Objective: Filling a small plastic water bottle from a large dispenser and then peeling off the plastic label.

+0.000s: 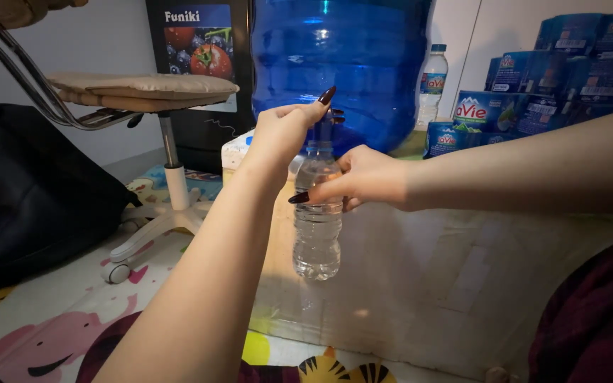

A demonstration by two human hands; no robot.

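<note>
My right hand (367, 177) pinches the clear bottle (317, 230) to steady it | left hand (285, 131) grips pressed around its cap, big blue jug (338, 64) far behind.

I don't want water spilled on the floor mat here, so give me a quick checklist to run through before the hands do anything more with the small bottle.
1. Small clear bottle upright: ok, it hangs vertical above the pale board.
2. Right hand gripping the bottle's upper body: ok, fingers wrap it.
3. Left hand at the bottle's top: ok, fingers sit over the neck.
4. Cap on or off: cannot tell, the left hand hides it.
5. Water level: ok, filled up to about the shoulder.
6. Space behind: not ok, the big blue water jug looks close behind the bottle's top.
</note>
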